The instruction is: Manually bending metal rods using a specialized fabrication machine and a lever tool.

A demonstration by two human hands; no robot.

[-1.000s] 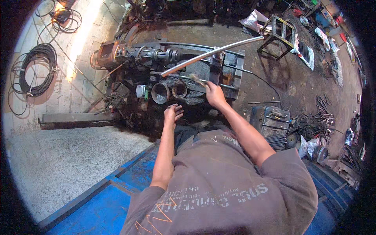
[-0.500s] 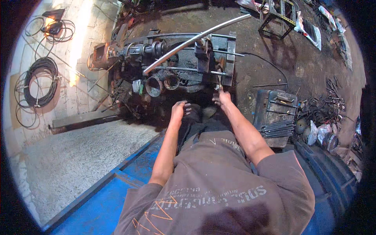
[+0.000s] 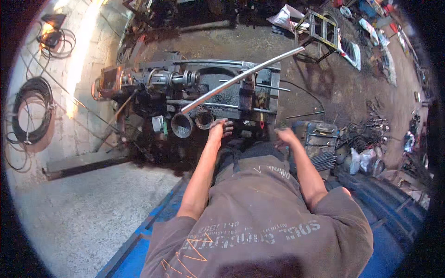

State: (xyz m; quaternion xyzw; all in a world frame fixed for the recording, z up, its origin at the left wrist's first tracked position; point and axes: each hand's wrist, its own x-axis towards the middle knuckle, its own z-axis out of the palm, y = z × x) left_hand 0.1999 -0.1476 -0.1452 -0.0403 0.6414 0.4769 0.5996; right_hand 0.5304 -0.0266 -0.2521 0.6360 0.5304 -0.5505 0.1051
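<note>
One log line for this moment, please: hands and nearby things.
left hand: open, near smaller cup | right hand: grip unclear, beside dark case | brush: at machine's right end

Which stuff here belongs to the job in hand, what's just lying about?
Likely the job:
machine
brush at its right end
two round cups near the left hand
silver pipe

Apparently lying about:
black cable coil
metal stand
grey case
plastic bags
</note>
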